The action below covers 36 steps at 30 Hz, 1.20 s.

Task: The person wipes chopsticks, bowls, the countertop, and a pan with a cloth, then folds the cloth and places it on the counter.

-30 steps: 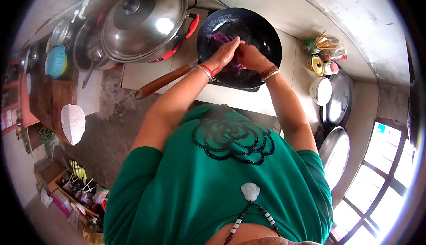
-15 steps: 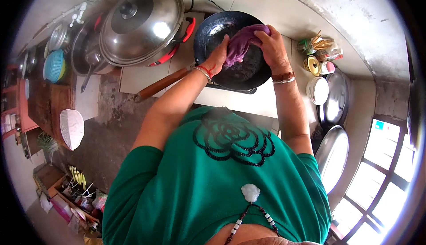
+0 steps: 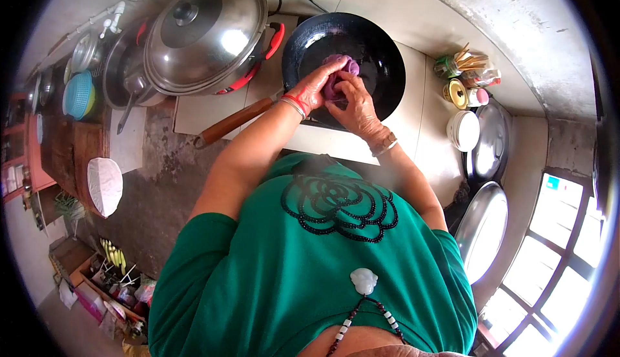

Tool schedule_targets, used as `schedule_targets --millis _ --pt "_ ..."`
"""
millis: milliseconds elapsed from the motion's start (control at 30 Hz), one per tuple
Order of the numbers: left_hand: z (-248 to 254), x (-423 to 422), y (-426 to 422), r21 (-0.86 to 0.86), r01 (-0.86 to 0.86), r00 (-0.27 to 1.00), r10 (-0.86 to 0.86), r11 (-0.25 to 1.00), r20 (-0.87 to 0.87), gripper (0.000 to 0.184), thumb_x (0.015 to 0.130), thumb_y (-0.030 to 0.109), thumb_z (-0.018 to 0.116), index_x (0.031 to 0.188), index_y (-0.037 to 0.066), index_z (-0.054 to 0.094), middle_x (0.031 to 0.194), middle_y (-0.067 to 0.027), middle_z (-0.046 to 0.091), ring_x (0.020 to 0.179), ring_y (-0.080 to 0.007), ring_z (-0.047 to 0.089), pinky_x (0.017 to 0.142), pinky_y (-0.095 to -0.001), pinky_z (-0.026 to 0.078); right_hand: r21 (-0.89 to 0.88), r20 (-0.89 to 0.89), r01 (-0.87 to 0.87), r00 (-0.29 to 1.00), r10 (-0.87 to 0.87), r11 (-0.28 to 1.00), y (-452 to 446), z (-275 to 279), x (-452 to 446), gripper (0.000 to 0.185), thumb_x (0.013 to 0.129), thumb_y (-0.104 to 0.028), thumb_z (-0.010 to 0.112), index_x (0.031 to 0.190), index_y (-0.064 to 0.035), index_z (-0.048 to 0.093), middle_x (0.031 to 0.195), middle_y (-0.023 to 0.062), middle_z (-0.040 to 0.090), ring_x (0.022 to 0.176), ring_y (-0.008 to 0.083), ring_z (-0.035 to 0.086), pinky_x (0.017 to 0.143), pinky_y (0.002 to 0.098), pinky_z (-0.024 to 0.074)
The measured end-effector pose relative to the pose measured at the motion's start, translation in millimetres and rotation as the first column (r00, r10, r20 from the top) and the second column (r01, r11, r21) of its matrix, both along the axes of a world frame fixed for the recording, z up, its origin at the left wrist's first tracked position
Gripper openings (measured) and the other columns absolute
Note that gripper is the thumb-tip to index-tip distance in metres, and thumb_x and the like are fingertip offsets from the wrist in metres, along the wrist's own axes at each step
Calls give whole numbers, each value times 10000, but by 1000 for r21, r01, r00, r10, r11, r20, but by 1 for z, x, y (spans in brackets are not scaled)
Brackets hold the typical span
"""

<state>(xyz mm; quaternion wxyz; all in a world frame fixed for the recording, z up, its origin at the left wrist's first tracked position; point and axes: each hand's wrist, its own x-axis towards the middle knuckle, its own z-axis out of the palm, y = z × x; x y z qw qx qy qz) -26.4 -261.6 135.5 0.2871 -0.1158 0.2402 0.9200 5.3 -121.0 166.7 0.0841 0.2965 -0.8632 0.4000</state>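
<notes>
A bunched purple cloth (image 3: 351,66) is between my two hands, over the near left part of a black wok (image 3: 382,66). My left hand (image 3: 312,88) cups the cloth from the left, fingers wrapped round it. Pressed against it from the right is my right hand (image 3: 355,106), with bent fingers. Between them the hands cover much of the cloth. The wok's wooden handle (image 3: 236,123) points toward the lower left, beneath my left forearm.
Left of the wok stands a large pot with a domed steel lid (image 3: 206,34) and red handles. Jars, a white tub (image 3: 463,131) and a holder of sticks (image 3: 468,61) line the right. A steel tray (image 3: 484,231) leans near the window. A ladle (image 3: 134,92) lies far left.
My right hand has moved left and down, toward my left hand. The cloth, spread out between the hands before, is now gathered into a compact bunch.
</notes>
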Motion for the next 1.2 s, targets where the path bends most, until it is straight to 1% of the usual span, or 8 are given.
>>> schedule_targets --millis 100,233,533,700,933,1067,1167,1200 --pt "-14 0 -5 -112 96 994 -102 989 -49 241 812 251 678 995 104 623 889 -26 654 723 -96 609 598 -239 496 -115 218 -114 966 136 987 15 6 -2 268 703 -33 708 945 -19 594 1066 152 583 935 320 597 867 379 485" --pt "-10 -5 -12 -376 281 954 -299 883 12 180 762 216 710 878 112 619 713 -9 614 593 -83 571 495 -231 447 224 -93 -41 994 63 974 26 21 -17 578 645 30 672 1186 -118 533 1280 121 469 1198 330 442 960 395 438" --pt "20 -25 -8 -627 454 721 -675 633 -160 152 686 141 757 805 89 678 799 2 643 701 -110 565 627 -256 440 419 -113 -206 955 275 884 23 5 -48 727 682 -85 713 1335 -144 397 1313 164 424 1083 356 548 790 388 553" --pt "7 -37 -2 -924 103 524 -809 369 -265 222 603 127 767 780 25 680 786 -35 666 716 -160 592 650 -280 463 512 -90 -70 987 135 856 18 -4 -48 594 701 -181 712 1236 -136 458 1028 124 571 894 304 627 715 378 554" --pt "5 -26 15 -926 -356 475 -877 -121 -68 250 578 211 711 703 0 664 704 -196 644 686 -307 654 617 -375 508 605 46 -7 999 -26 796 25 -33 -51 409 689 -241 737 1017 -99 536 854 156 635 820 318 647 694 398 527" --pt "-2 -10 15 -833 -543 540 -803 -102 -254 217 628 205 685 698 -1 670 759 -248 633 755 -380 646 694 -429 520 559 204 -55 976 -73 827 28 -33 -49 331 710 -217 727 963 -85 560 850 184 637 852 343 638 725 418 513" --pt "-1 -5 12 -737 -674 426 -845 -57 -324 222 708 152 654 889 31 613 808 -187 638 770 -351 642 667 -431 527 229 188 -160 975 117 960 35 -36 -56 239 731 -189 711 907 -93 583 756 117 633 697 275 645 579 362 500" --pt "3 -3 10 -639 -769 330 -846 16 -418 254 737 135 639 969 55 575 827 -149 632 778 -333 640 646 -424 530 204 625 -188 781 20 961 36 -26 -62 198 737 -167 704 880 -107 580 702 57 586 612 195 574 508 303 436"
